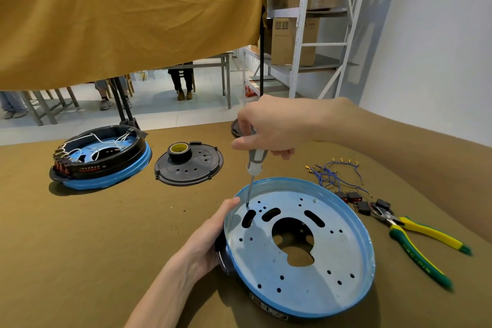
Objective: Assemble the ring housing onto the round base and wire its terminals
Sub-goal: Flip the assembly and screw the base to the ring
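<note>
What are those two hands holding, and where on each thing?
The right hand grips the screwdriver by the top of its handle. The left hand holds the round base at its left rim, fingers under the edge.

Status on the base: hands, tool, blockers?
Left hand grips base rim. Right hand grips screwdriver, tip at a hole near the rim. Nothing in the way.

No lettering is sharp enough to read: the embossed mark on the pliers [422,247], the finished unit's label [89,168] and the base's sticker [269,307] are blurred.
</note>
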{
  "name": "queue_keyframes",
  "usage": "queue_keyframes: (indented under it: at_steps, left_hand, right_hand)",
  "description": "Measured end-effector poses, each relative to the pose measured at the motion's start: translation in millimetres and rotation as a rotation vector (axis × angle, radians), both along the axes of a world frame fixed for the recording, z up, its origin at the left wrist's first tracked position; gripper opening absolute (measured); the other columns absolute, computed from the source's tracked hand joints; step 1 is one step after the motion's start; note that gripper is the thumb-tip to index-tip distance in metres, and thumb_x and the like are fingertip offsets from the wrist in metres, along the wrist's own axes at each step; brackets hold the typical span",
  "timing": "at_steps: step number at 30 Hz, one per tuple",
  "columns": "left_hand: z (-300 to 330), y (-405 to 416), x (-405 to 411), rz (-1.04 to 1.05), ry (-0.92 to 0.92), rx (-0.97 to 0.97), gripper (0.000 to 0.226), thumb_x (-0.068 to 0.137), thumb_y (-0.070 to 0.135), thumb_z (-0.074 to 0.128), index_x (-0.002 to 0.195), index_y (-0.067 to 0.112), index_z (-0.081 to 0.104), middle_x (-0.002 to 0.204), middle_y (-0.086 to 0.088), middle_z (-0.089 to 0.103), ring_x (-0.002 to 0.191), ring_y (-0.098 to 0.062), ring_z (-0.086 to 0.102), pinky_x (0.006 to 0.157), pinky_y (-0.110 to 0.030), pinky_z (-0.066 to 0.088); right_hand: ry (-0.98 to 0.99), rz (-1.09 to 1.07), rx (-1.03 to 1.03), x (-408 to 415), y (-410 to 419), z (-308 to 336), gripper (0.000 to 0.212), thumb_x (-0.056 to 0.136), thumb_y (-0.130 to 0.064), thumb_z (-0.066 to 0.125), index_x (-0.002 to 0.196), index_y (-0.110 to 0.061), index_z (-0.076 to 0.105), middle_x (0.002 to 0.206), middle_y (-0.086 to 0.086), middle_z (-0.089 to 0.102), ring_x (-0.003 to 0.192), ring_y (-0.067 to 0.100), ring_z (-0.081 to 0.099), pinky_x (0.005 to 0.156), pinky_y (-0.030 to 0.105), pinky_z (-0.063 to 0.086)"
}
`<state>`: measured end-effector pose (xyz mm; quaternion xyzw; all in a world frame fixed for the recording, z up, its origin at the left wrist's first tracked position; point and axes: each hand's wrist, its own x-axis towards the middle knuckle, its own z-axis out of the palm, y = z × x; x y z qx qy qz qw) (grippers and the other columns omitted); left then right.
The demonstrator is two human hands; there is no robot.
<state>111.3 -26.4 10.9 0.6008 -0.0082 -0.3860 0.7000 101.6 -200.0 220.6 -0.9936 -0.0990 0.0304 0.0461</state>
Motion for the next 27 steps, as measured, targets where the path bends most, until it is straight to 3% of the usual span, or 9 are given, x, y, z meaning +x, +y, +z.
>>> queue_keyframes:
  at_steps: [2,4,6,9,13,17,21,24,27]
  left_hand:
    - [1,0,0,0.001,-0.007,-0.006,0.050,0.072,0.068,0.073,0.088,0.022,0.084,0.103,-0.013,0.079,0.083,-0.026,0.077,0.067,-0.032,0.061]
    - [1,-1,-1,-0.006,-0.010,-0.010,0.050,0.069,0.068,0.074,0.087,0.022,0.084,0.103,-0.013,0.079,0.083,-0.026,0.077,0.067,-0.032,0.061]
    - [1,-1,-1,-0.009,-0.014,-0.009,0.051,0.068,0.068,0.074,0.087,0.023,0.084,0.104,-0.013,0.079,0.084,-0.026,0.077,0.069,-0.032,0.062]
    - [0,-1,-1,-0.001,-0.013,-0.013,0.050,0.071,0.069,0.073,0.087,0.023,0.084,0.103,-0.013,0.079,0.083,-0.025,0.077,0.068,-0.032,0.062]
    - [0,0,-1,-0.003,-0.014,-0.010,0.050,0.070,0.068,0.074,0.088,0.022,0.084,0.104,-0.013,0.079,0.084,-0.026,0.077,0.069,-0.032,0.062]
    - [1,0,-1,-0.007,-0.020,-0.014,0.051,0.071,0.069,0.073,0.091,0.024,0.084,0.105,-0.013,0.079,0.085,-0.026,0.077,0.070,-0.033,0.062]
    - [1,0,-1,-0.008,-0.025,-0.003,0.053,0.069,0.069,0.074,0.092,0.022,0.084,0.107,-0.014,0.079,0.088,-0.027,0.077,0.073,-0.034,0.062]
    - [0,-1,0,-0.004,-0.021,0.001,0.050,0.076,0.068,0.071,0.091,0.022,0.084,0.106,-0.014,0.079,0.087,-0.027,0.077,0.069,-0.033,0.062]
    - [1,-1,-1,0.004,-0.017,0.007,0.049,0.078,0.067,0.071,0.090,0.021,0.084,0.106,-0.014,0.079,0.087,-0.028,0.077,0.072,-0.035,0.063]
  right_hand:
    - [0.035,-0.009,0.012,0,-1,0,0.036,0.097,-0.050,0.061,0.112,-0.018,0.052,0.077,0.004,0.073,0.050,0.015,0.069,0.043,0.022,0.051]
    - [0.084,0.011,0.070,-3,-3,4,0.036,0.092,-0.035,0.072,0.115,-0.024,0.047,0.087,0.006,0.070,0.053,0.012,0.068,0.045,0.021,0.051]
    - [0.070,0.034,0.099,-4,-2,1,0.028,0.095,-0.029,0.069,0.113,-0.021,0.049,0.083,0.006,0.073,0.053,0.013,0.070,0.044,0.024,0.053]
    - [-0.019,0.014,0.022,-4,2,-3,0.025,0.101,-0.042,0.059,0.106,-0.018,0.054,0.071,0.001,0.073,0.046,0.012,0.068,0.044,0.025,0.054]
    - [0.085,0.024,0.087,-6,0,3,0.031,0.093,-0.024,0.072,0.112,-0.022,0.047,0.075,0.001,0.072,0.050,0.011,0.070,0.043,0.022,0.052]
    - [-0.021,-0.010,-0.002,-3,2,-2,0.031,0.098,-0.044,0.062,0.110,-0.017,0.052,0.070,0.002,0.072,0.044,0.012,0.067,0.040,0.021,0.049]
    - [0.082,0.020,0.111,-5,0,1,0.035,0.089,-0.024,0.076,0.109,-0.024,0.048,0.085,0.007,0.071,0.051,0.012,0.069,0.043,0.021,0.051]
    - [-0.058,0.025,0.027,-3,4,-6,0.026,0.099,-0.040,0.063,0.104,-0.016,0.052,0.072,0.003,0.073,0.046,0.013,0.068,0.043,0.026,0.055]
    - [0.005,0.032,0.040,-4,1,-3,0.034,0.091,-0.037,0.073,0.108,-0.022,0.048,0.081,0.002,0.070,0.044,0.005,0.063,0.043,0.025,0.053]
